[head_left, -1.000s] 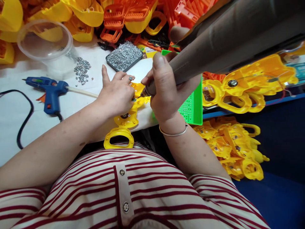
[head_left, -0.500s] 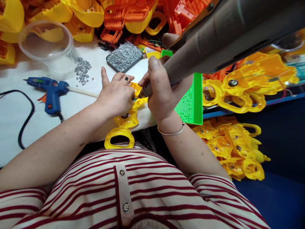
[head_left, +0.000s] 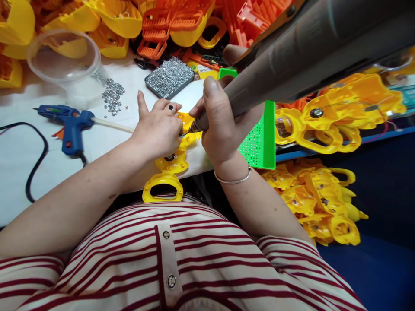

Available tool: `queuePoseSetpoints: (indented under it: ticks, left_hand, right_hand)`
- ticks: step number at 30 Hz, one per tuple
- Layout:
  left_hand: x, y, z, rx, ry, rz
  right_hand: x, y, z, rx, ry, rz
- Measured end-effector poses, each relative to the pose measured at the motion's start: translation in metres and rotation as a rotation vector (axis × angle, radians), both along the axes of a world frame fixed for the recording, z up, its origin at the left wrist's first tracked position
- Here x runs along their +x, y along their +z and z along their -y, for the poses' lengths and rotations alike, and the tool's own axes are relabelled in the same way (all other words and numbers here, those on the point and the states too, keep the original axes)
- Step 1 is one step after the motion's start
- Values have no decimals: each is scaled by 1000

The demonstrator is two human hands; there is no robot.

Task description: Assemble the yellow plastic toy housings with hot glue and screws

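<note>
Right hand [head_left: 220, 121]: closed round a long, dark grey, cylindrical hand tool [head_left: 279, 71] with a narrow tapered tip. Thumb laid against the near side of the barrel; one more fingertip shows past the far side. Forearm rises from lower right, wrist wearing a thin silver-coloured bangle [head_left: 233, 179]. Tool slants down and leftward, its body running out of view at upper right.

Left hand [head_left: 158, 129]: back upward, forearm crossing from lower left, elbow out. Little finger sticks out away from the body; the neighbouring finger wears a ring with a dark square face [head_left: 170, 107]. Other fingers bent down onto a yellow moulded plastic shell [head_left: 178, 162], holding it; thumb hidden beneath the hand.

Shell lies at the near edge of a white-topped table [head_left: 19, 172], between the hands, an open oval loop at its near end towards the striped shirt [head_left: 207, 259]. Tool tip comes down on the shell just beside the left fingers, by a small dark metallic spot; cannot tell whether tip and spot touch.

Around: blue glue gun [head_left: 73, 129] left of the left hand; shallow black tray [head_left: 177, 89] heaped with silver screws [head_left: 170, 73] beyond it; bright green perforated plastic basket [head_left: 270, 134] beside the right wrist.
</note>
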State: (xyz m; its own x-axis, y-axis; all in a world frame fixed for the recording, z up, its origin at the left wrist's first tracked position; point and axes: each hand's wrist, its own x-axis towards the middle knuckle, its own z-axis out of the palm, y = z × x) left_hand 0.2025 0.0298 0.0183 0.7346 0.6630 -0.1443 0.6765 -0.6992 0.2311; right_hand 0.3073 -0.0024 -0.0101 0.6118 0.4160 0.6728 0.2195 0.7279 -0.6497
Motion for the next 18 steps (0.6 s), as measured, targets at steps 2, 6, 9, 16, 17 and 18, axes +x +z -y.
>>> queuePoseSetpoints:
  ticks: [2, 6, 9, 16, 17, 18]
  left_hand:
    - [0, 0, 0, -8, -2, -4]
    - [0, 0, -1, -16, -6, -10]
    - [-2, -3, -2, -8, -21, 6]
    - [-4, -4, -1, 5, -18, 23]
    - [-4, -3, 0, 10, -18, 27]
    - [-4, -1, 1, 14, -19, 33]
  right_hand:
    - [-1, 2, 1, 11, 7, 7]
    - [-4, 9, 6, -66, -18, 23]
    - [-4, 11, 7, -98, -44, 39]
    - [-5, 10, 5, -99, -48, 49]
    - [-5, 10, 5, -106, -60, 45]
    - [-5, 10, 4, -110, -69, 42]
